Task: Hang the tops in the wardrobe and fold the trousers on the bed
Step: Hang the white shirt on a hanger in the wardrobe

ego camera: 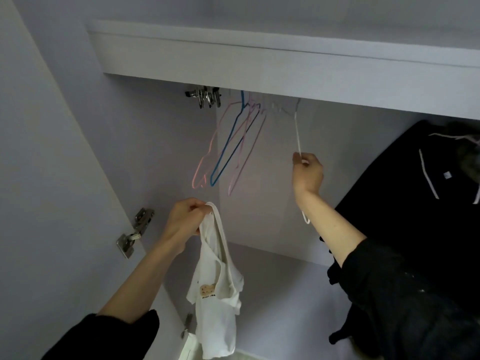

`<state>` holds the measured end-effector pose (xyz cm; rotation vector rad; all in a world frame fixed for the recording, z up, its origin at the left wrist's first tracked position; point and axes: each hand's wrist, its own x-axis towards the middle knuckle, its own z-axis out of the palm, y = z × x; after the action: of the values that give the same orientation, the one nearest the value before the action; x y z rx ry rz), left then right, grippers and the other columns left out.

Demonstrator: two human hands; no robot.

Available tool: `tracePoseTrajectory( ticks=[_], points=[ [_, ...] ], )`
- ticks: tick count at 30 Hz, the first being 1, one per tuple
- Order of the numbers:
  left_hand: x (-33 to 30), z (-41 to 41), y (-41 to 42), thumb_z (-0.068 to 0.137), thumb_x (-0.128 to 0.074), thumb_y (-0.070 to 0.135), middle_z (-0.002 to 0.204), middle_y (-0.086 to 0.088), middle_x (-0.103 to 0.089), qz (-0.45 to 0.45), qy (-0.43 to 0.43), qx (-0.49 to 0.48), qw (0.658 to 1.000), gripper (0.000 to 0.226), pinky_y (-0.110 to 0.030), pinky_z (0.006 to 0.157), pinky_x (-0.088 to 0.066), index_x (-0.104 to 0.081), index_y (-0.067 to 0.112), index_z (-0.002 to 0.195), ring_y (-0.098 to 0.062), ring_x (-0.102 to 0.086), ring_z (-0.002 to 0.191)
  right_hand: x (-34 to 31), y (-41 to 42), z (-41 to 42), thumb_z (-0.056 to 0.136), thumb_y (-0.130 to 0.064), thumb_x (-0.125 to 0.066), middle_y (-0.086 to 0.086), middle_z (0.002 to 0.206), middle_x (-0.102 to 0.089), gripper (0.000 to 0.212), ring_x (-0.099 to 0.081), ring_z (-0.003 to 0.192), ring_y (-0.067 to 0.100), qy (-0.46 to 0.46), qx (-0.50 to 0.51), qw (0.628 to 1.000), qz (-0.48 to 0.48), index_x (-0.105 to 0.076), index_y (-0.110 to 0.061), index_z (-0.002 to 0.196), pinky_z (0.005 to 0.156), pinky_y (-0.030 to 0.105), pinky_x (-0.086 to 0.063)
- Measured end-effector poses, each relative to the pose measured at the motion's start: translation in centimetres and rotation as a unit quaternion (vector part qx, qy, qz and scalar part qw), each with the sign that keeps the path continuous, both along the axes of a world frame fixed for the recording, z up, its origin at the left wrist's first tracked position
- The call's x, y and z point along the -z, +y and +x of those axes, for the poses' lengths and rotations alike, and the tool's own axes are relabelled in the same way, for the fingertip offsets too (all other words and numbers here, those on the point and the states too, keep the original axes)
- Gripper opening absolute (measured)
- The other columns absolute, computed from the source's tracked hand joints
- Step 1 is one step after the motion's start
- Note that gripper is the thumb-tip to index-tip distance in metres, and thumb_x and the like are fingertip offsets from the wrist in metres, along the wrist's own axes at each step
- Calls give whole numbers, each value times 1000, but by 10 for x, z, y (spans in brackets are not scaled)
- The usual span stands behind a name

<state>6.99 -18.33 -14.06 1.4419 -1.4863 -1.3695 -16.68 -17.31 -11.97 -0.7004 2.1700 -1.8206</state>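
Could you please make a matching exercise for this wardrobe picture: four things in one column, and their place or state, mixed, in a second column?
Things
1. white top
2. white hanger
3. blue hanger
4. black garment

Place or state
A. hangs free on the rail, no hand on it
B. gripped by the right hand
C. hangs at the right side of the wardrobe
D. dangles from the left hand

Pairs: 1-D, 2-B, 3-A, 4-C

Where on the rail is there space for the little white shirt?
Free: the gap between the white hanger in the right hand and the black top, and the bare back wall below it. Crowded: the pink and blue hangers bunch together by the metal clips. The left hand grips the white shirt.
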Motion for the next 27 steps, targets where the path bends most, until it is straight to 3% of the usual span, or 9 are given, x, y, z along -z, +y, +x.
tracePoseTrajectory(
  ticks=[3,6,8,10,13,16,20,23,27],
  points=[
    [8,-10,6,86,-57,8,72,-8,-58,10,-19,6,1000,15,-28,62,-46,-59,12,72,-22,-56,70,33,41,-10,92,-29,-58,5,75,-56,24,-49,73,18,-40,17,999,18,-61,-10,78,66,26,-36],
    [18,-20,12,87,-56,9,72,-10,-56,25,-38,19,999,16,-28,63,-42,-58,11,71,-23,-53,72,66,85,-13,89,-35,-61,5,58,-45,43,-44,62,21,-76,42,996,3,-46,-9,58,64,32,-37],
    [22,-26,16,87,-55,9,75,-12,-57,36,-46,35,998,16,-29,65,-42,-57,10,72,-23,-54,72,76,107,-17,88,-37,-63,3,53,-42,44,-42,51,18,-119,26,992,-21,-43,-13,58,56,30,-40],
    [26,-32,22,88,-54,9,78,-13,-57,47,-47,51,997,13,-29,65,-43,-58,8,75,-24,-54,71,77,120,-23,90,-39,-60,2,57,-48,32,-44,49,12,-151,-23,988,7,-54,-12,73,49,24,-42],
    [31,-41,29,88,-53,9,78,-15,-57,69,-42,60,995,11,-28,64,-45,-58,4,80,-25,-56,67,86,130,-34,96,-35,-50,11,87,-63,33,-57,77,23,-124,-55,980,147,-66,-6,97,74,33,-48],
    [38,-43,30,90,-53,10,72,-14,-57,71,-50,42,995,20,-26,59,-43,-54,7,70,-23,-55,59,97,145,-39,98,-23,-43,18,108,-63,30,-57,105,34,-86,-41,973,212,-66,-6,90,89,35,-42],
    [51,-42,25,92,-52,15,84,-17,-59,67,-71,11,995,16,-36,71,-49,-55,6,78,-28,-58,76,95,168,-44,97,-20,-45,8,89,-58,36,-52,90,22,-66,-76,972,213,-54,-17,62,76,27,-34],
    [58,-42,24,92,-52,17,95,-21,-61,52,-107,-1,993,14,-45,80,-52,-55,6,85,-32,-61,87,90,179,-43,97,-19,-46,2,68,-50,40,-48,77,21,-19,-120,967,222,-49,-15,57,70,28,-33],
    [62,-47,28,89,-54,18,93,-22,-63,-6,-175,27,984,14,-47,84,-53,-54,8,79,-37,-62,93,90,192,-39,98,-20,-45,0,65,-47,41,-47,72,19,9,-150,962,227,-46,-14,58,64,27,-32]
  ],
)
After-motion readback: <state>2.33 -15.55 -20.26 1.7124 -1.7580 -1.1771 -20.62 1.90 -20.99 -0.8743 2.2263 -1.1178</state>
